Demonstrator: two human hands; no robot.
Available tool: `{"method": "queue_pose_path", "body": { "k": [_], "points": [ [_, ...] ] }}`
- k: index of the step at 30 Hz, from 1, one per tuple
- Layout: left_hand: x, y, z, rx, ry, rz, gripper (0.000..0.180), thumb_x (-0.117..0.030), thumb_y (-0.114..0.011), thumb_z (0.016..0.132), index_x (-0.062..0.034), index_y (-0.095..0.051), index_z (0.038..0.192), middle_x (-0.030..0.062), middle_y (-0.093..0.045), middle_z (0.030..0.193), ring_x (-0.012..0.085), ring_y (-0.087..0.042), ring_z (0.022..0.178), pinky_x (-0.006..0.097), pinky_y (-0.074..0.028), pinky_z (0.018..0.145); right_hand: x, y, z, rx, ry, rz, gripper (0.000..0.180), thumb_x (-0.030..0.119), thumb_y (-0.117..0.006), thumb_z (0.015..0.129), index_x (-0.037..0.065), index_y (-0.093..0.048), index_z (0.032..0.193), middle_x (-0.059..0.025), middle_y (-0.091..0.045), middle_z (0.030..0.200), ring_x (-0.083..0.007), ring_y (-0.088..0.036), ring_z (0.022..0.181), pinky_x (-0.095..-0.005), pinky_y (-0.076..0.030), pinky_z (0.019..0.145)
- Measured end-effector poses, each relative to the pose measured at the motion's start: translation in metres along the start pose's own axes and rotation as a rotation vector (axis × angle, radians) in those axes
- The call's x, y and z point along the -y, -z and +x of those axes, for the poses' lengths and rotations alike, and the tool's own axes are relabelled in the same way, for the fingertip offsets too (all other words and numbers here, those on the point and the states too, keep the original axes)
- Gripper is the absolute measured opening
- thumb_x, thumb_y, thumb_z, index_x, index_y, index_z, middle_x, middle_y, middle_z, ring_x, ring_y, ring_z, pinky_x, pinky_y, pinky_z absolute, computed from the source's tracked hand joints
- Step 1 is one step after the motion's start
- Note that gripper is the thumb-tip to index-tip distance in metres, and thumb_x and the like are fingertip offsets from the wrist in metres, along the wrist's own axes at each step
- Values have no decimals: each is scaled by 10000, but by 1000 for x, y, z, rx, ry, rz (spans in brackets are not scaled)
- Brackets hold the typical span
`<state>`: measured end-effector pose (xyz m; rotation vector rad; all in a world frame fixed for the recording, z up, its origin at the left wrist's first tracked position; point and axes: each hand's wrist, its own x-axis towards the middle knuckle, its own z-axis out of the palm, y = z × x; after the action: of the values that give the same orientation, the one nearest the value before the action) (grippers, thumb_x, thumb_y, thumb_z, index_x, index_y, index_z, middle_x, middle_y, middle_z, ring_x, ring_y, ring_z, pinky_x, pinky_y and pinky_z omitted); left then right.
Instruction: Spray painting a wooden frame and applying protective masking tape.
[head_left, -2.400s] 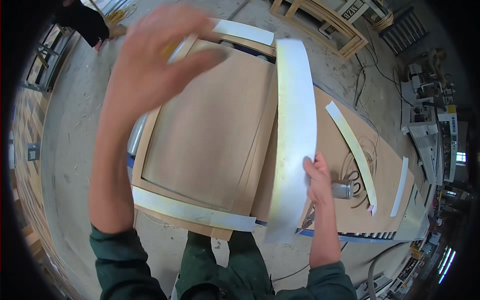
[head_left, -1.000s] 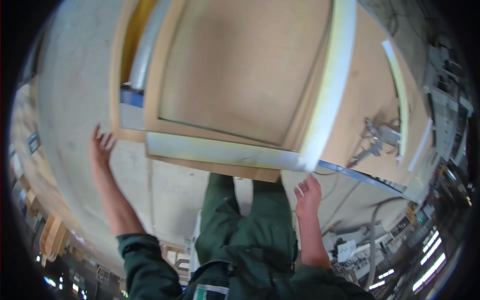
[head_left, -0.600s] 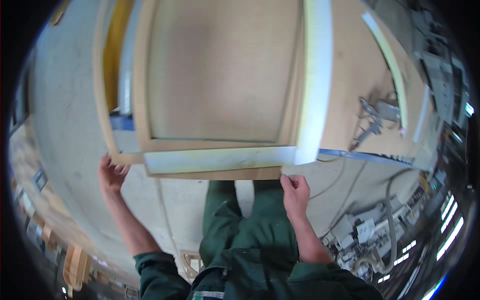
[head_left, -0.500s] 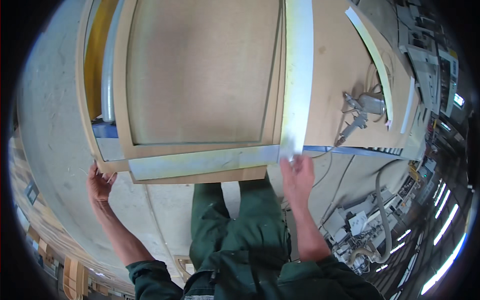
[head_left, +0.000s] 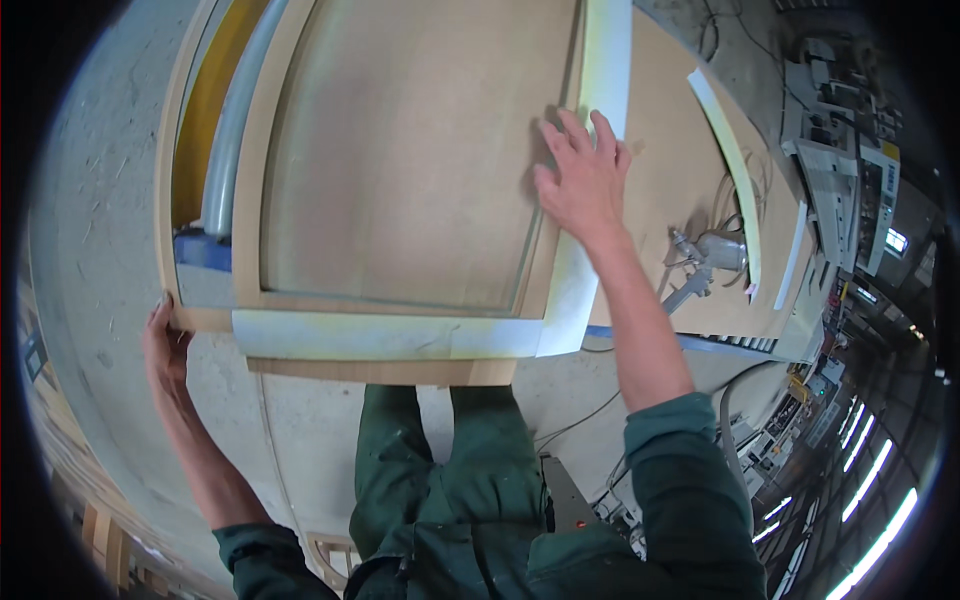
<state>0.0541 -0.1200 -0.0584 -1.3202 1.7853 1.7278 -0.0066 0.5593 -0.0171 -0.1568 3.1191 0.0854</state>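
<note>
A wooden frame (head_left: 250,190) with a recessed inner panel (head_left: 410,150) lies before me on a brown board. One pale strip (head_left: 390,336) covers the frame's near rail; another pale strip (head_left: 572,285) runs along its right side, and their ends meet at the near right corner. My left hand (head_left: 168,345) grips the frame's near left corner, thumb and fingers around the wood. Over the right-hand strip and the frame's inner edge, my right hand (head_left: 585,180) is spread with fingers apart, holding nothing. Whether its fingertips touch the surface I cannot tell.
A spray gun (head_left: 705,262) with a hose lies on the brown board (head_left: 660,180) at the right. Beyond it are a curved pale strip (head_left: 735,160) and a shorter strip (head_left: 792,255). A yellow roll (head_left: 205,120) and a grey tube (head_left: 232,130) show through the frame's left opening.
My right hand has left the near right corner and moved away from me along the right strip, its fingers spreading. The frame has shifted slightly in view; my left hand stays at its corner.
</note>
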Motion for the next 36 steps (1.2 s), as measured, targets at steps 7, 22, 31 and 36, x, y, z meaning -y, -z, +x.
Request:
{"method": "queue_pose_path", "body": {
  "k": [7,22,31,36],
  "points": [
    [0,-4,9,-27,-7,51,314,-378,-771,975,-173,-665,1188,-28,-698,1094,121,-651,987,315,-527,866,-30,8,1,8,261,25,314,347,-706,952,145,-711,1193,4,-638,1434,-293,-523,1379,-531,-324,1129],
    [-11,6,47,-95,-72,-41,244,-339,-753,1001,-173,-679,1164,-32,-713,1092,116,-667,1007,333,-539,922,-40,6,0,1,356,16,311,404,-687,978,154,-716,1161,5,-636,1434,-283,-518,1381,-521,-347,1123],
    [-11,12,61,-132,-113,-60,244,-340,-743,1012,-157,-707,1169,-11,-726,1108,136,-679,1046,340,-532,980,-47,1,-2,-20,355,35,380,472,-705,959,145,-723,1152,17,-633,1434,-272,-522,1372,-480,-378,1098],
    [-18,14,74,-133,-115,-73,285,-345,-729,1019,-135,-713,1211,1,-730,1142,134,-678,1059,328,-537,971,-46,-1,-2,-34,348,50,381,470,-709,955,146,-720,1154,21,-635,1429,-270,-531,1362,-480,-385,1090]
  ]
}}
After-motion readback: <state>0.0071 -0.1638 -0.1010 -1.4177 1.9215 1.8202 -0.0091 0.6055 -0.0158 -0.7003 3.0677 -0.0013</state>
